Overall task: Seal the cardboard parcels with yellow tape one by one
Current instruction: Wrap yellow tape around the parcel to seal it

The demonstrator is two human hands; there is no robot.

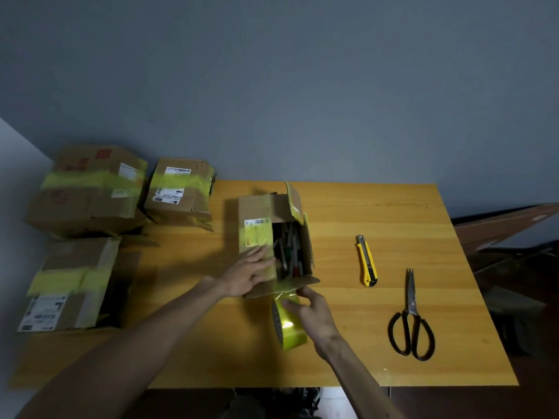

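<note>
Open parcel [305,252] at centre, pens [287,247] inside. Left hand [248,275] flat on left flap [255,219]. Right hand [313,311] grips yellow tape roll [292,334] against near flap [290,287]. Utility knife [366,261] and scissors [411,323] lie to right.

Makeshift packing spot in plain rm: taped parcels [90,189], cutter [366,261], scissors [411,322] on wood table [393,213], grey wall [272,86].

Four cardboard parcels are counted: three taped parcels [90,189] [178,189] [72,282] and one open parcel [255,207]. One roll of yellow tape [292,331] is counted. One utility knife [366,261] and one pair of scissors [410,316] are noted. Two hands are seen: left hand [248,275], right hand [314,309]. One table [393,213]. Pens [287,246] in the open parcel: many, number cannot be told.
</note>
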